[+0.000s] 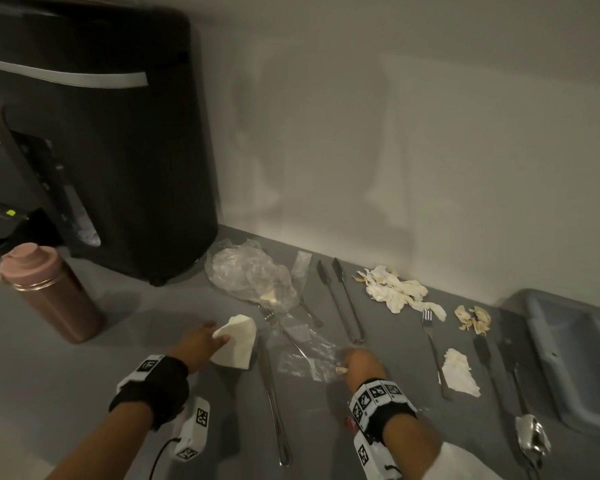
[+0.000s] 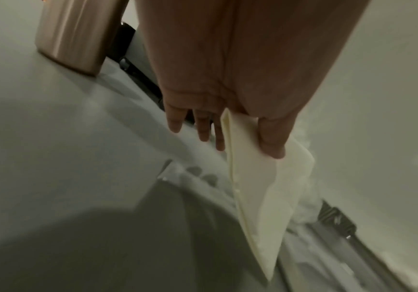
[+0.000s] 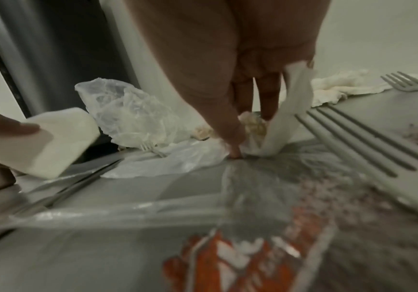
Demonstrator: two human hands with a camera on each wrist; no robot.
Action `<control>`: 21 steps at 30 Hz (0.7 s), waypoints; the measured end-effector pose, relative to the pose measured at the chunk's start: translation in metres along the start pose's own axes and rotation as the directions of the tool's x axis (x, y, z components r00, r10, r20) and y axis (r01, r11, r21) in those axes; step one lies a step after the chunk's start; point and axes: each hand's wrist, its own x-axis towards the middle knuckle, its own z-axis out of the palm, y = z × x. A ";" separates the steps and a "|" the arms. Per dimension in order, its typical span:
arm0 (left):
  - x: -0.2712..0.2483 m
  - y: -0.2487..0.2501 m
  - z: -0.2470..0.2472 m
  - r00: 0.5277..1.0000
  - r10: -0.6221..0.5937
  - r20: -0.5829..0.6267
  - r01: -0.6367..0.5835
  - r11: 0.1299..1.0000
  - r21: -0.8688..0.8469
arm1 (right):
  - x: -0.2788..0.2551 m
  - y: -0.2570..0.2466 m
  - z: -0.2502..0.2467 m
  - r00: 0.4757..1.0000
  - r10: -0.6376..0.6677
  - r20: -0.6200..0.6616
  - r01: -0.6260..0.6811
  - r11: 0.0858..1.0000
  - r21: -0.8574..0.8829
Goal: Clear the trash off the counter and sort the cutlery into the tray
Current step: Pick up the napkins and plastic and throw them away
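Observation:
My left hand (image 1: 205,341) pinches a folded white napkin (image 1: 238,341) between thumb and fingers (image 2: 270,142), and the napkin (image 2: 253,187) hangs just above the grey counter. My right hand (image 1: 357,362) is down on the counter, its thumb and fingers (image 3: 235,150) pinching a clear plastic wrapper (image 1: 309,355) together with a small crumpled scrap. A fork (image 1: 281,327) lies partly under that wrapper. A table knife (image 1: 272,400) lies between my hands. Two knives (image 1: 340,299), another fork (image 1: 433,348) and a spoon (image 1: 530,438) lie to the right. The blue-grey cutlery tray (image 1: 575,348) sits at far right.
A crumpled clear bag (image 1: 250,271), torn tissue (image 1: 395,289), a small scrap (image 1: 473,318) and a napkin (image 1: 459,372) lie along the counter. A black appliance (image 1: 101,150) and a pink bottle (image 1: 52,292) stand at left. The wall runs close behind.

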 end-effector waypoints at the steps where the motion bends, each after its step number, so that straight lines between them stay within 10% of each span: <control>1: 0.002 -0.001 0.005 0.998 -0.021 0.052 0.018 0.998 0.056 | 0.002 0.000 -0.002 0.998 0.049 0.037 -0.049 0.999 -0.007; 9: 0.006 -0.020 0.032 0.997 -0.036 -0.066 0.044 0.991 0.127 | -0.015 0.016 -0.037 0.996 0.081 0.027 -0.084 0.988 0.130; 13: -0.004 -0.019 0.026 0.995 -0.057 -0.076 0.060 0.998 0.031 | -0.037 0.035 -0.061 0.968 0.117 -0.223 -0.008 0.899 0.437; 21: -0.058 0.025 -0.004 0.889 0.076 -0.452 -0.168 0.972 -0.167 | -0.101 0.052 -0.051 0.962 0.008 -0.272 0.139 0.845 0.516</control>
